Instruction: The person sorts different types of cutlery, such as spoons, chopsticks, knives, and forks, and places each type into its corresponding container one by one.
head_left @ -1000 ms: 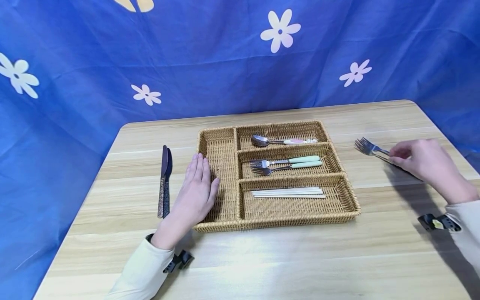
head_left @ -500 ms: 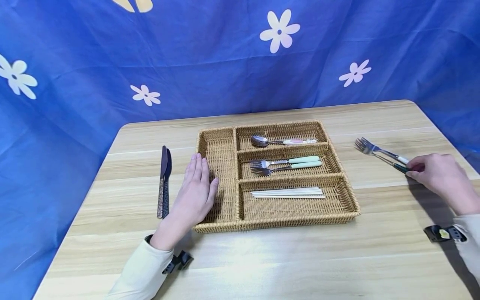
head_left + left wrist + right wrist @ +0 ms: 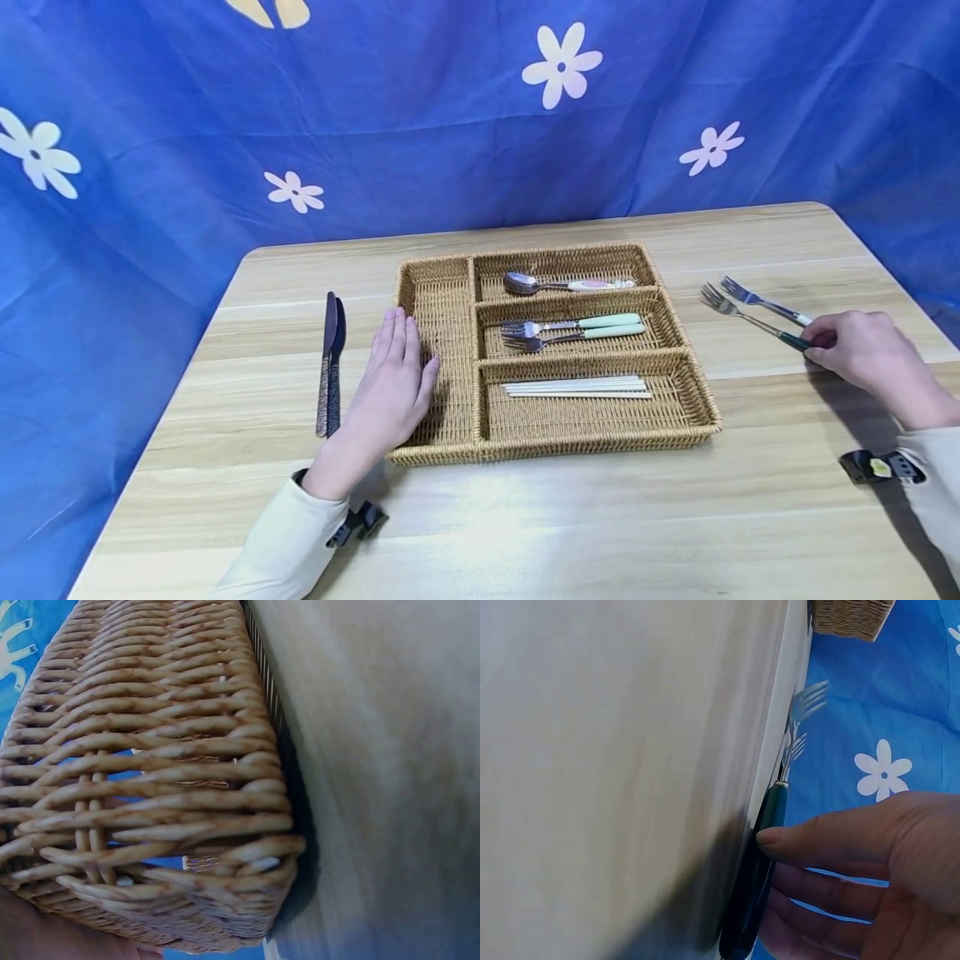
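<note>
At the right side of the table, my right hand (image 3: pixel 873 357) pinches the dark green handle of a fork (image 3: pixel 759 322); its tines point toward the tray. In the right wrist view, thumb and fingers close on that green handle (image 3: pixel 756 870). Just behind it lies a second fork (image 3: pixel 780 309) with a white handle, whose end is hidden by the hand. My left hand (image 3: pixel 392 387), fingers straight, rests against the left wall of a woven cutlery tray (image 3: pixel 585 450). Close up, the left wrist view shows the tray's wicker side (image 3: pixel 165 750).
Inside the tray, the back compartment holds a spoon (image 3: pixel 521 283), the middle one two forks with mint handles (image 3: pixel 611 328), the front one several white chopsticks (image 3: pixel 577 386). Two dark knife-like pieces of cutlery (image 3: pixel 330 358) lie left of the tray. A blue flowered cloth (image 3: pixel 450 125) hangs behind.
My right hand slid back along the handles to the right, then shifted slightly left with the green-handled fork, which now lies apart from the white-handled one. My left hand stayed still.
</note>
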